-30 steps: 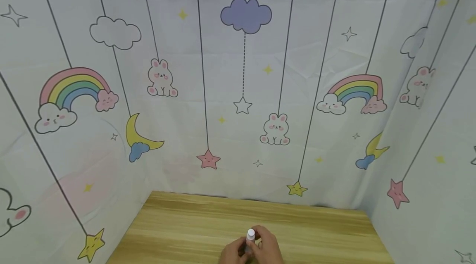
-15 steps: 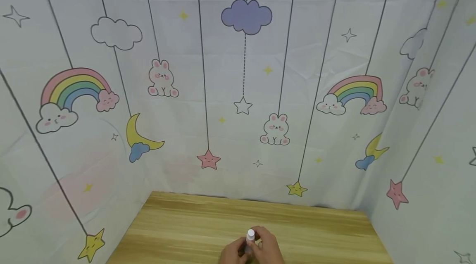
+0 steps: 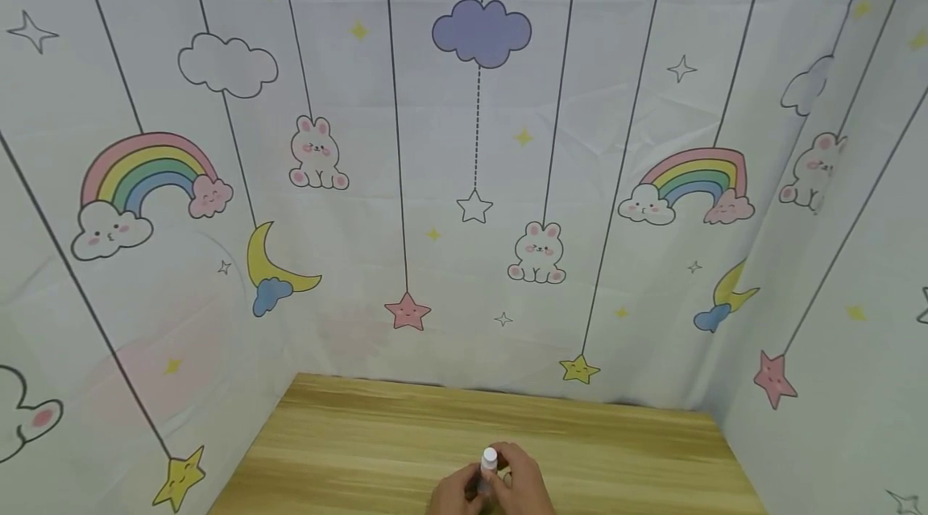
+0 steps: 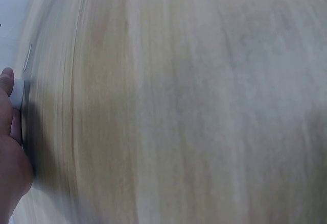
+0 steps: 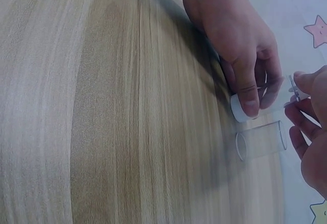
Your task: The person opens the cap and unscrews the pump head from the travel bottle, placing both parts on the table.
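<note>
In the right wrist view, a clear round container [image 5: 280,99] with a white base [image 5: 238,108] is gripped by my left hand [image 5: 230,27], thumb on the base. At its other end my right hand [image 5: 317,127] pinches a small white piece [image 5: 298,92]. A clear open cylinder [image 5: 268,141] stands beside the container. From the head, a white cap [image 3: 489,458] shows between my left hand [image 3: 454,491] and right hand [image 3: 524,484]; fingers hide most below it. At the left wrist view's edge my left hand [image 4: 11,157] is beside a white part [image 4: 17,93].
The wood-grain table [image 3: 362,434] extends around the hands. White curtains [image 3: 348,225] printed with rainbows, rabbits, stars and clouds hang behind the table and along both sides.
Both hands keep nearly the same place and hold around the white-capped object; only a very slight shift of the head view shows.
</note>
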Demonstrator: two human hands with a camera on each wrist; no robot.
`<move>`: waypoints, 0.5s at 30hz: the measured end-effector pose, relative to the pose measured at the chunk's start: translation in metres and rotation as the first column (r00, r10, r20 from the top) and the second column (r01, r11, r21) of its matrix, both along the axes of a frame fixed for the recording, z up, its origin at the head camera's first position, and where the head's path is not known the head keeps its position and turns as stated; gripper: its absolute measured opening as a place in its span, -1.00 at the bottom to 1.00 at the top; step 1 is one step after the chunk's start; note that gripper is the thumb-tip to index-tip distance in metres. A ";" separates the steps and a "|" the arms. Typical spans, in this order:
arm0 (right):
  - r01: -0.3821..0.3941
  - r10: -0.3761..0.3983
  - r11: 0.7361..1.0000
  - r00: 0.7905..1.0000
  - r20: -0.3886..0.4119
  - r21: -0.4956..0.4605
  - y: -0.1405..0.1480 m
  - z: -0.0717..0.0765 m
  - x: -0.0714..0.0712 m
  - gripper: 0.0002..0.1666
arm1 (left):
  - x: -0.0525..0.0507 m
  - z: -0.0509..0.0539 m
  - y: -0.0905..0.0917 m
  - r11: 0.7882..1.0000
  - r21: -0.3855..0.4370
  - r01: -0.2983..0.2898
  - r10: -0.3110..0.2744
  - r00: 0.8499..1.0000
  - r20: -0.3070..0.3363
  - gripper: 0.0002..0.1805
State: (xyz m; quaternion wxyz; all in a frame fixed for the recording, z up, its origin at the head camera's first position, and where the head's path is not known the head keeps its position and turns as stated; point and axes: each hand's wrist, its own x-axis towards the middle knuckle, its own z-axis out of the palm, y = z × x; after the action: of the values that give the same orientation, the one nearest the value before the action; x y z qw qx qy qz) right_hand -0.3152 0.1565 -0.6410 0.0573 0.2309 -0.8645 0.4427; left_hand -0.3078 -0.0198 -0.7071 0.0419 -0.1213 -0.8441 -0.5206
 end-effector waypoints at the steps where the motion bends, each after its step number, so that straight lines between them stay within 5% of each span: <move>1: 0.001 -0.001 1.000 1.000 0.002 0.000 0.000 0.000 0.000 -0.70 | 0.000 0.000 0.000 1.000 -0.003 0.000 0.000 1.000 -0.003 -0.60; 15: -0.012 0.012 1.000 1.000 0.003 -0.017 0.001 0.002 0.001 -0.73 | -0.001 -0.001 -0.001 1.000 0.000 0.008 -0.008 1.000 -0.001 -0.61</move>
State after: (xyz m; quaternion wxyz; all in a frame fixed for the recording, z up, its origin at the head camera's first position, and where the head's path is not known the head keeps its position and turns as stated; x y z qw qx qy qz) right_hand -0.3138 0.1576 -0.6388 0.0554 0.2350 -0.8593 0.4508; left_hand -0.3089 -0.0204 -0.7080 0.0401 -0.1250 -0.8435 -0.5208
